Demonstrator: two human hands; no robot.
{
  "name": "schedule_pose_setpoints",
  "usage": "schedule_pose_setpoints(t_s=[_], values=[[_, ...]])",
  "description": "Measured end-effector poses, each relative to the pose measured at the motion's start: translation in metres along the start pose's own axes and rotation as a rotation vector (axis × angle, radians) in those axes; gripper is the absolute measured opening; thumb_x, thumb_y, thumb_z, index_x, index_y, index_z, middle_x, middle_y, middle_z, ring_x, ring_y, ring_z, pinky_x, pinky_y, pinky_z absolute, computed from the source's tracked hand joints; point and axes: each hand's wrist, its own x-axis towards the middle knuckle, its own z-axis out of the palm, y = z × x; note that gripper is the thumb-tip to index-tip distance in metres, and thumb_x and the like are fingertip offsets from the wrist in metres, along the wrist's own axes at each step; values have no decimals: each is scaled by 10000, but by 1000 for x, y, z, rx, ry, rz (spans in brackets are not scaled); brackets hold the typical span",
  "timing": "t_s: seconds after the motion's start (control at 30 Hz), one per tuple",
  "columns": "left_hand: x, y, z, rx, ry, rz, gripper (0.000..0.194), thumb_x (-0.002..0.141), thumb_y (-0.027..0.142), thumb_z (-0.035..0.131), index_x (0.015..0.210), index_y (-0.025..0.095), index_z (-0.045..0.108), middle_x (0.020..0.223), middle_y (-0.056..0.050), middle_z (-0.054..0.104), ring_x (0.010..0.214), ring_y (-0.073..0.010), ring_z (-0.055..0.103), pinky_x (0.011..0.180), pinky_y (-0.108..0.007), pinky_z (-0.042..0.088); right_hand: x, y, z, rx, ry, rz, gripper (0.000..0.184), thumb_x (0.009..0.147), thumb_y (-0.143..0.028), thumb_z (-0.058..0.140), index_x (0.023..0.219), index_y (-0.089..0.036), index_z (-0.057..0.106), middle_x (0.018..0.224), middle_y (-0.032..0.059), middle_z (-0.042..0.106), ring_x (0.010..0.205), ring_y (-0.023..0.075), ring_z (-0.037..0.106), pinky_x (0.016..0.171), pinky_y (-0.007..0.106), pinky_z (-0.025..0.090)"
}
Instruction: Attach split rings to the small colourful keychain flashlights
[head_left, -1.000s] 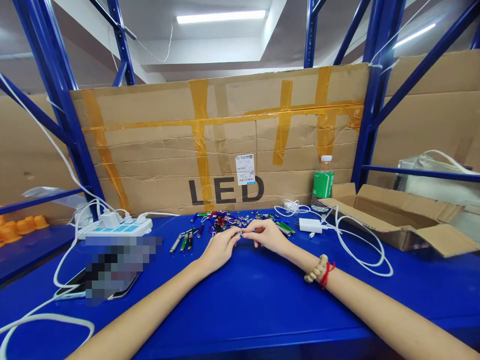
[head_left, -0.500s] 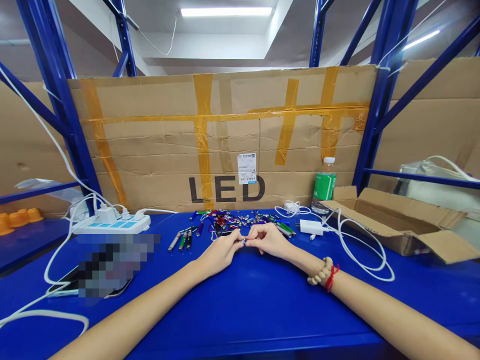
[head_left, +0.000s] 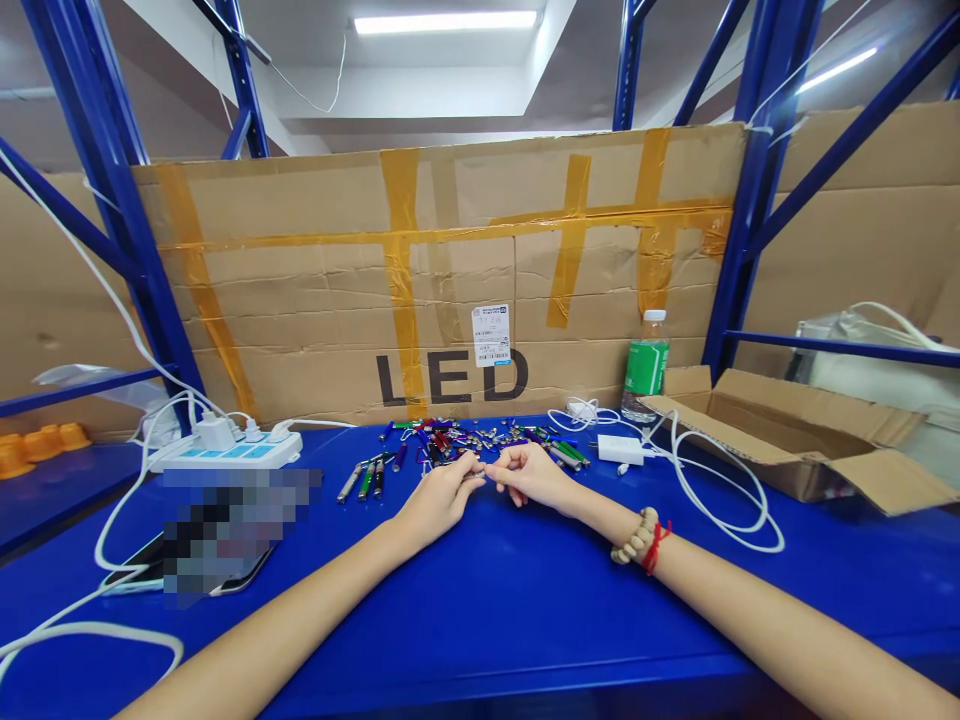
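My left hand (head_left: 439, 502) and my right hand (head_left: 534, 475) meet over the blue table, thumbs and fingers closed in a pinch. Whatever lies between the fingertips is too small and too covered to name. Just beyond the hands spreads a pile of small metallic pieces (head_left: 450, 437) in red, purple, green and silver. Beside my left hand, a few slim tubes with silver ends lie in a row: a grey tube (head_left: 349, 484), a green tube (head_left: 366, 481) and a dark tube (head_left: 379, 479). More green tubes (head_left: 568, 456) rest behind my right hand.
On the left are a white power strip (head_left: 225, 452) with plugs and a blurred-out dark device (head_left: 232, 535). To the right stand a white charger (head_left: 620, 450) with looping cable, a green-labelled bottle (head_left: 646, 368) and an open cardboard box (head_left: 802, 470). A tall cardboard sheet (head_left: 330, 300) closes the back.
The small shiny piece that showed between my fingertips is now mostly hidden. My fingers have shifted slightly. The whole view has moved a little.
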Motion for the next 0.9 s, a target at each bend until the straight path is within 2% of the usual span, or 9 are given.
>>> schedule_pose_setpoints(t_s=[0.23, 0.37, 0.5, 0.6, 0.7, 0.8, 0.9], values=[[2, -1, -1, 4, 13, -31, 87, 852, 250, 373, 855, 208, 450, 820, -5, 630, 731, -145, 595, 627, -226, 402, 3, 2, -3, 53, 0, 21, 413, 612, -531, 628, 557, -143, 496, 407, -60, 501, 300, 24, 388, 331, 150, 300], [3, -3, 0, -18, 20, -28, 117, 851, 266, 376, 906, 210, 464, 856, -14, 635, 755, -148, 595, 658, -237, 410, 5, 4, -2, 48, 14, -16, 418, 633, -544, 608, 576, -153, 473, 405, -65, 489, 305, 25, 385, 336, 150, 303], [5, -5, 1, -27, 25, -89, 207, 844, 287, 386, 1022, 227, 472, 811, -5, 647, 745, -161, 598, 664, -251, 413, 7, 5, 0, 17, 76, -74, 416, 665, -565, 562, 616, -162, 466, 470, -56, 513, 306, 38, 406, 329, 167, 317], [6, -7, 2, -61, 173, -180, 253, 845, 299, 380, 1068, 244, 484, 780, 6, 643, 766, -159, 596, 694, -254, 412, 9, 7, -4, -117, 224, -161, 386, 707, -543, 532, 653, -163, 494, 555, -26, 563, 330, 55, 449, 350, 185, 335], [8, -12, 2, -154, 390, -281, 259, 851, 335, 363, 1008, 216, 531, 726, 3, 618, 728, -146, 582, 688, -245, 410, 9, 9, -10, -420, 358, -234, 319, 736, -482, 537, 666, -171, 561, 581, -8, 604, 401, 81, 503, 441, 208, 363], [10, -18, 2, -245, 516, -337, 295, 841, 388, 372, 970, 181, 539, 678, 2, 585, 635, -128, 544, 613, -233, 401, 6, 7, -14, -669, 374, -234, 225, 741, -409, 560, 671, -205, 621, 665, -2, 654, 541, 117, 562, 505, 220, 353], [11, -23, 4, -328, 577, -374, 323, 832, 419, 378, 970, 168, 528, 645, 10, 557, 556, -108, 501, 543, -219, 378, 3, 5, -14, -769, 331, -170, 152, 735, -348, 572, 676, -231, 650, 732, -10, 676, 625, 138, 583, 517, 226, 344]])
